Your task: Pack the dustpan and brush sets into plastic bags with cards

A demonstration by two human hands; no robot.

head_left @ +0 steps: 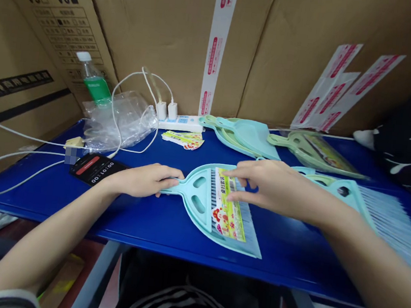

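Note:
A light teal dustpan (203,205) lies on the blue table (146,221) in front of me, with a small brush and a yellow-green printed label (229,211) lying in its pan. My left hand (145,179) is closed around the dustpan's handle. My right hand (261,182) rests over the top of the pan, its fingers pinched on the upper edge of the label.
More teal dustpans (245,134) and a green one (313,151) lie at the back, and a teal brush (380,213) to the right. Loose labels (183,139), a power strip (179,120), plastic bags (120,119), a bottle (93,79), a phone (94,167) and cardboard boxes surround them.

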